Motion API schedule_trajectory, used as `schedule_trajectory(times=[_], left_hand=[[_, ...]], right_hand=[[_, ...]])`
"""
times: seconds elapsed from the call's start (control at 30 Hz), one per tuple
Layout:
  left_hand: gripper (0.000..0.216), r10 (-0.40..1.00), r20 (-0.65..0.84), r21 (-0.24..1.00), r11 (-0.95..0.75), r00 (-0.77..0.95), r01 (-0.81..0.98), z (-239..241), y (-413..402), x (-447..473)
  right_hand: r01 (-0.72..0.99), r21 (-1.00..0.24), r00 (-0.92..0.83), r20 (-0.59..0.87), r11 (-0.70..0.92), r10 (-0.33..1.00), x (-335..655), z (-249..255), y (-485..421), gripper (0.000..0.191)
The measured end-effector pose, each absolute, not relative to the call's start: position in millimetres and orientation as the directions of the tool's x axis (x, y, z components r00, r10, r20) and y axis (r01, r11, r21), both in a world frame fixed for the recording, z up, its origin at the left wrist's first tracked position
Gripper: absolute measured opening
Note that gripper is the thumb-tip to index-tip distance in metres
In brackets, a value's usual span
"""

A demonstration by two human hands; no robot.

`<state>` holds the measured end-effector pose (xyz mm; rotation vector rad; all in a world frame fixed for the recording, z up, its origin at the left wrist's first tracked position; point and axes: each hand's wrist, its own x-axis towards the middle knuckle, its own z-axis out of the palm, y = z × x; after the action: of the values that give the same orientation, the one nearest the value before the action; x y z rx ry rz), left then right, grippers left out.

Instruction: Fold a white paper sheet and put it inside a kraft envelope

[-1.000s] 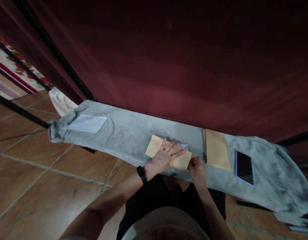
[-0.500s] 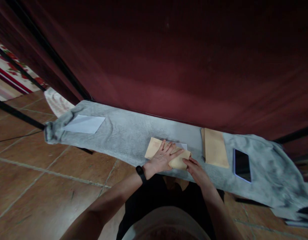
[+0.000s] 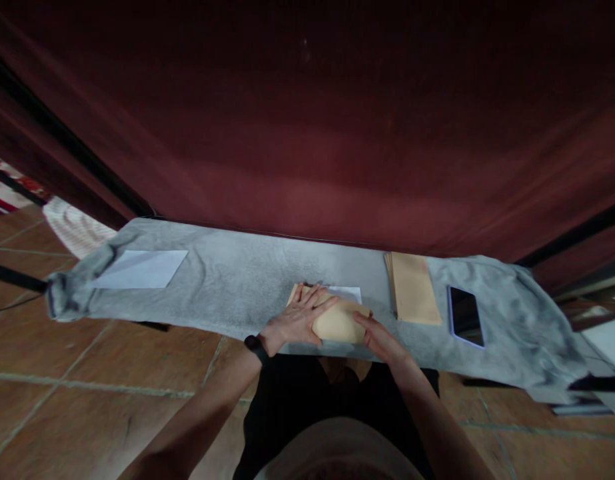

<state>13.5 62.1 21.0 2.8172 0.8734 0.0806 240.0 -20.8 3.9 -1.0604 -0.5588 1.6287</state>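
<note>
A tan paper envelope (image 3: 340,325) lies near the front edge of the grey cloth, its right part bowed slightly upward. My left hand (image 3: 300,317) rests spread over its left end, fingers apart and pressing on the paper. At the right end, my right hand (image 3: 380,335) pinches the envelope's edge, with the thumb on top and the other fingers partly hidden. Part of a white sheet (image 3: 350,292) shows just behind the envelope; whether it is inside or beneath cannot be told.
Right of my hands lies a stack of tan envelopes (image 3: 416,288), then a phone (image 3: 466,317) with a purple edge. White paper (image 3: 142,269) rests at the far left of the grey cloth (image 3: 247,280). A dark red curtain (image 3: 307,153) hangs along the back.
My view has shifted a little. The left hand now covers more of the envelope's left end, and the envelope's right part looks more bowed. My right hand keeps hold of the right edge.
</note>
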Motion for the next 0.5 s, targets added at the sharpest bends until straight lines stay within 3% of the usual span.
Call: schedule_trajectory(times=[0.23, 0.5], left_hand=[[0.117, 0.572, 0.023, 0.174, -0.81, 0.82, 0.56, 19, 64, 4], [0.11, 0.574, 0.053, 0.168, -0.812, 0.817, 0.559, 23, 68, 1]], right_hand=[[-0.455, -0.726, -0.241, -0.458, -0.516, 0.856, 242, 16, -23, 0.04], [-0.361, -0.833, -0.176, -0.382, -0.42, 0.907, 236, 25, -15, 0.04]])
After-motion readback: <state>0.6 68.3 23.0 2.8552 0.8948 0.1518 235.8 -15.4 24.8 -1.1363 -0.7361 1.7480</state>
